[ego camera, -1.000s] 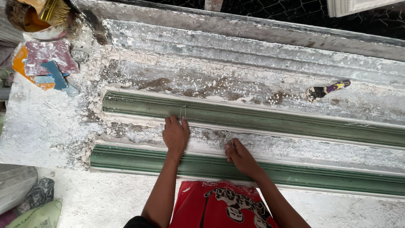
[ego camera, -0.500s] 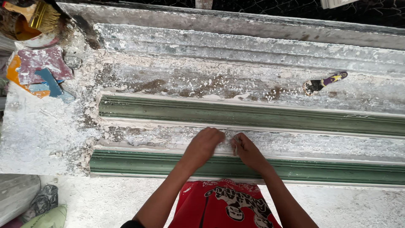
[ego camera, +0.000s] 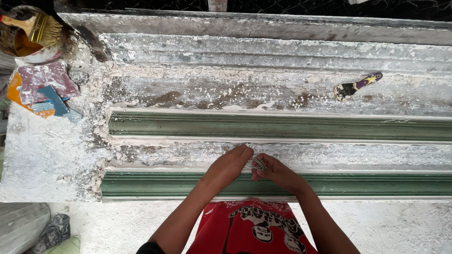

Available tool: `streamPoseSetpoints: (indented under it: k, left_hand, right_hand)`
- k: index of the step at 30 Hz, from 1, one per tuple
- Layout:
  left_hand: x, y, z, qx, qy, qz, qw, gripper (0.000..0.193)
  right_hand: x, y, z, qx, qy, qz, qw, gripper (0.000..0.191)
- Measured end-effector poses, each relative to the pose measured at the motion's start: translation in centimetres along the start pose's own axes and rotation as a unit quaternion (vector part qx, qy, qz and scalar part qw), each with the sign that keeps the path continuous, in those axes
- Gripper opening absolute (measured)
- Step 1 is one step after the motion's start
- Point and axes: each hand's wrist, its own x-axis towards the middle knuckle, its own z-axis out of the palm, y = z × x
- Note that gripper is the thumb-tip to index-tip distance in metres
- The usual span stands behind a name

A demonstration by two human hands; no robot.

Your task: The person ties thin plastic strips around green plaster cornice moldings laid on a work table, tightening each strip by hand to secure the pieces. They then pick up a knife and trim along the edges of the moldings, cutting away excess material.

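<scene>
Two long green moulds lie across a plaster-caked bench, the far one (ego camera: 282, 126) and the near one (ego camera: 155, 184), with a pale plaster strip (ego camera: 367, 155) between them. My left hand (ego camera: 230, 164) and my right hand (ego camera: 273, 171) meet over that strip, close to the near mould. Both pinch a small tangle of pale fibre strands (ego camera: 258, 163) between their fingertips. I cannot tell whether the strands are stuck into the plaster. A red printed shirt (ego camera: 254, 228) shows below my arms.
At the far left corner a brush (ego camera: 40, 27) stands in a bowl (ego camera: 33, 47), beside coloured scrapers (ego camera: 44, 89). A small purple-handled tool (ego camera: 355, 87) lies far right on the bench. Crumpled bags (ego camera: 54, 233) lie on the floor at lower left.
My left hand has slid right along the plaster strip to meet my right hand. Both now pinch the fibre strands together. The view has drifted slightly.
</scene>
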Motion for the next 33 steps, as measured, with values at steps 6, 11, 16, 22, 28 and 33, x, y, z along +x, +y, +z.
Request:
streamPoseSetpoints:
  k: [6,11,16,22,28,33]
  left_hand:
    - [-0.2,0.5,0.2,0.049,-0.012,0.017,0.999,0.019]
    - [0.0,0.4,1.0,-0.033,-0.019,-0.047,0.998,0.017]
    - [1.2,-1.1,2.5,-0.532,0.027,-0.152,0.833,0.022]
    - [4.1,0.2,6.5,-0.679,0.061,-0.214,0.699,0.025]
    - [10.0,3.1,10.8,-0.457,0.017,-0.168,0.873,0.021]
    - [16.8,7.0,13.5,-0.435,0.062,-0.161,0.884,0.017]
  right_hand:
    - [-0.1,-0.7,0.3,0.163,-0.039,0.048,0.985,0.027]
    - [0.4,0.7,0.0,0.054,0.050,0.047,0.996,0.023]
    - [-0.3,2.4,-1.8,0.174,0.004,-0.026,0.984,0.019]
    - [-1.4,3.2,-4.1,0.200,0.011,-0.066,0.978,0.015]
    - [-3.1,3.2,-8.9,-0.007,0.050,-0.172,0.984,0.014]
    - [-6.2,3.2,-15.4,-0.011,0.120,-0.184,0.976,0.016]
